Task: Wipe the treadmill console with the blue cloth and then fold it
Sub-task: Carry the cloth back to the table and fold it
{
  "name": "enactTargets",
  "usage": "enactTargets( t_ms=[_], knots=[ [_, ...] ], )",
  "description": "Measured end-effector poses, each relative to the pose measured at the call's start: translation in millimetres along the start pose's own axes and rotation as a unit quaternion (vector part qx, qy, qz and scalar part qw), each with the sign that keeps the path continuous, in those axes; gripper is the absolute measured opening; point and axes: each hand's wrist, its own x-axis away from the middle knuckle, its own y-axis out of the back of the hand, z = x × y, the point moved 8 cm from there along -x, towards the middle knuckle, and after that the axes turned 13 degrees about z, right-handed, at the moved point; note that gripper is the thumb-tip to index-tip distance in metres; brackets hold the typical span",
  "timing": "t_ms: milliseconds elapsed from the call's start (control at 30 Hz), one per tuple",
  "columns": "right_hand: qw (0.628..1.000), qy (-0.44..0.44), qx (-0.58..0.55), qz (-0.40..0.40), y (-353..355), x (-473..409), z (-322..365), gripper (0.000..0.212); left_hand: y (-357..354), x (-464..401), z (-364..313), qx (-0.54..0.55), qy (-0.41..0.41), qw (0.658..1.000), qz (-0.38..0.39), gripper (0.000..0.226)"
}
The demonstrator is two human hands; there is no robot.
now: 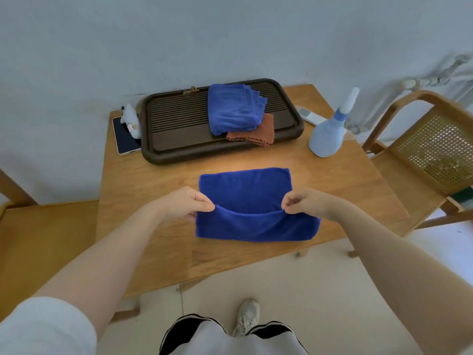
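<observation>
- The blue cloth [247, 193] lies at the centre of the frame on the wooden table [153, 190], its near edge lifted and doubled over toward the far edge, so a fold runs along the side closest to me.
- I can read no brand, label or writing on the cloth or on anything around it.
- My left hand [189, 203] pinches the lifted edge at its left end, thumb and forefinger pressed together on the fabric, the other fingers curled beneath.
- My right hand [304, 201] pinches the same edge at its right end in the same way; both forearms reach in from the lower corners.
- Above the cloth, a dark slatted tray [179, 129] holds a stack of folded blue cloths [233, 108] resting on a brown cloth [256, 134].
- Left of the tray lies a phone [125, 139] with a small white figurine [130, 119] on it.
- At the right stand a pale blue spray bottle [330, 129] and, behind it, a white remote [307, 115].
- A cane-backed chair [432, 149] fills the right edge.
</observation>
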Motion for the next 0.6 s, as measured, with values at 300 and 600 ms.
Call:
enactTargets(
  t_ms=[300, 600],
  knots=[
    [0.953, -0.023, 0.157, -0.256, 87.8, -53.2, 29.6, 0.024, 65.5, -44.0, -15.5, -0.028, -0.047, 0.971, -0.231, 0.019],
    [0.925, -0.237, 0.045, -0.293, 33.8, -55.3, -52.5, 0.051, -22.2, -82.6, -1.1, -0.368, -0.031, 0.914, -0.169, 0.062]
  ],
)
